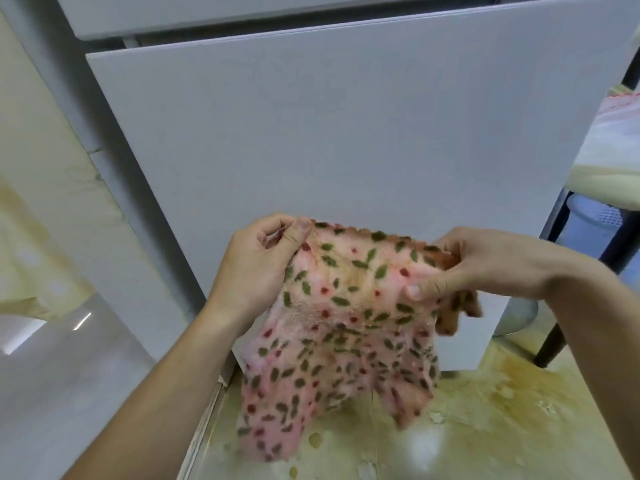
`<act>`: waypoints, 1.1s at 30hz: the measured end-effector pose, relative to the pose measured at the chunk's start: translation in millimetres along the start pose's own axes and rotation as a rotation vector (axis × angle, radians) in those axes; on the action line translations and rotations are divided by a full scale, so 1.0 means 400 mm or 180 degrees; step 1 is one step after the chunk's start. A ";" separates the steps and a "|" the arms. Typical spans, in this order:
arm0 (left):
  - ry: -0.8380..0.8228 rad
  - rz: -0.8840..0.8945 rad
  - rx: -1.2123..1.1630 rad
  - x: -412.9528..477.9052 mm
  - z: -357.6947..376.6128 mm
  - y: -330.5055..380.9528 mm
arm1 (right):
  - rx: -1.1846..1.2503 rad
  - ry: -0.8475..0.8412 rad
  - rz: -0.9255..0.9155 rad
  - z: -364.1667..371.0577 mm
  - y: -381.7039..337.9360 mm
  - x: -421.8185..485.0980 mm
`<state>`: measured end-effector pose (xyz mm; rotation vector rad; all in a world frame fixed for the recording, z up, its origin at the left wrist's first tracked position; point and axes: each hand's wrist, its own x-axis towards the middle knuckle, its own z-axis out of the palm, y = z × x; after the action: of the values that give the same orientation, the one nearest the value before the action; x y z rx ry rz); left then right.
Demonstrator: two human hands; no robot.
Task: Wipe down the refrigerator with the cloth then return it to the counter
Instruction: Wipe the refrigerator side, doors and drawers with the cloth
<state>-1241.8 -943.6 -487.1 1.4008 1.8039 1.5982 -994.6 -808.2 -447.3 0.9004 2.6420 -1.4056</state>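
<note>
Left hand [256, 268] and right hand [485, 268] pinch top corners of pink leaf-print cloth [343, 337] before grey refrigerator [329, 133]; cloth hangs limp, likely light, best bunched.

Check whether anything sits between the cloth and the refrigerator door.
Nothing visible does. The left hand and right hand pinch the cloth by its top edge, and it hangs in front of the plain refrigerator door.

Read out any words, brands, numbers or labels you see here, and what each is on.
No readable text anywhere.
The refrigerator door is plain, with no badge or label in view.
The cloth has only a leaf-and-dot print.
Red marks on the white bundle at the right edge are too blurred to read.
</note>
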 end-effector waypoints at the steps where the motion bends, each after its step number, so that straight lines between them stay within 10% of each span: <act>1: -0.0068 -0.0238 -0.0151 0.003 -0.009 -0.007 | 0.0118 -0.0017 -0.0166 -0.001 0.014 0.005; 9: -0.2289 -0.1293 -0.0609 0.006 -0.088 -0.029 | 0.2284 0.0564 -0.0982 0.009 0.073 0.030; 22: -0.0546 -0.0995 -0.0677 0.015 -0.071 -0.011 | 0.1106 0.2747 -0.0423 0.079 0.018 0.084; 27: -0.0081 -0.0089 0.1215 0.013 -0.092 -0.029 | 0.2260 0.2158 0.0106 0.090 -0.001 0.097; 33: -0.0459 -0.0903 -0.0873 0.007 -0.132 -0.046 | 0.3024 0.0933 -0.1248 0.064 0.004 0.088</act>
<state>-1292.4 -967.9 -486.7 1.0559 1.5518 1.4879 -1029.4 -810.2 -473.1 0.6299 2.3295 -2.9414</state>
